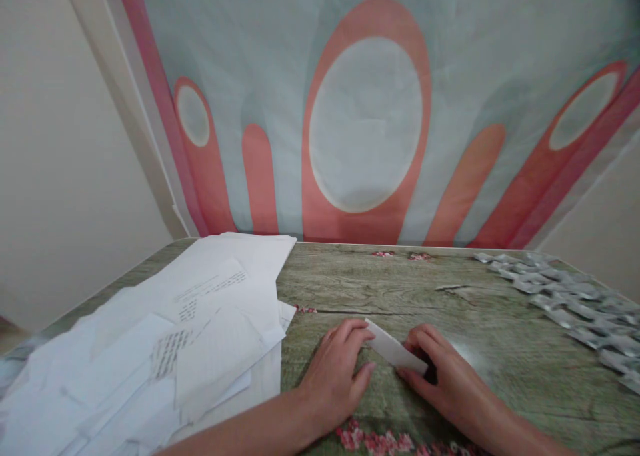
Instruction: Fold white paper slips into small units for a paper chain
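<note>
A small white folded slip of paper [393, 348] lies tilted on the wood-pattern table [400, 289], held between both hands. My left hand [336, 375] curls its fingers over the slip's upper left end, thumb below. My right hand [440, 373] pinches the slip's lower right end with fingers bent around it. Both hands rest on the table near its front edge.
A loose heap of white paper sheets [175, 349], some printed, covers the table's left side. Several small grey folded pieces [575, 303] lie scattered at the right. A grey and coral patterned cloth [365, 123] hangs behind the table. Pink flower print [380, 439] marks the front edge.
</note>
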